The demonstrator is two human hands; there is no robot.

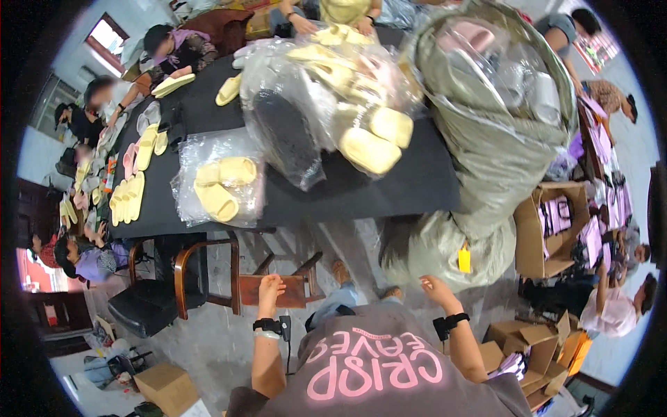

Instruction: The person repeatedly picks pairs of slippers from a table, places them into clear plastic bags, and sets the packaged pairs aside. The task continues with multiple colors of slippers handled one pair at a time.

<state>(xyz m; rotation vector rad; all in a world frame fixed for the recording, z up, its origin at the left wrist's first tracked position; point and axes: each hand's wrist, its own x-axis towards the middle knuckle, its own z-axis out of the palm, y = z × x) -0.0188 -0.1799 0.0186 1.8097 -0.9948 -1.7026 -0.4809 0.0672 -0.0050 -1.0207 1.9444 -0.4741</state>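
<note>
My left hand [271,287] is raised in front of me, near a wooden stool beyond it. Its fingers are loosely bent, and nothing shows in them. My right hand [438,289] is raised to the right, its fingers half curled and holding nothing I can see. Both hands are apart from the black table [326,205]. On it, a pair of yellow slippers [224,187] lies on a stack of clear plastic bags [186,182]. A black slipper [283,132] in clear wrapping and a heap of bagged yellow slippers [375,142] lie farther right.
A large woven sack [479,149] of wrapped slippers stands right of the table, above another tied sack [424,254]. A black armchair [156,295] and the wooden stool [288,290] are at the left front. Cardboard boxes [549,233] stand right. Several people work around the room.
</note>
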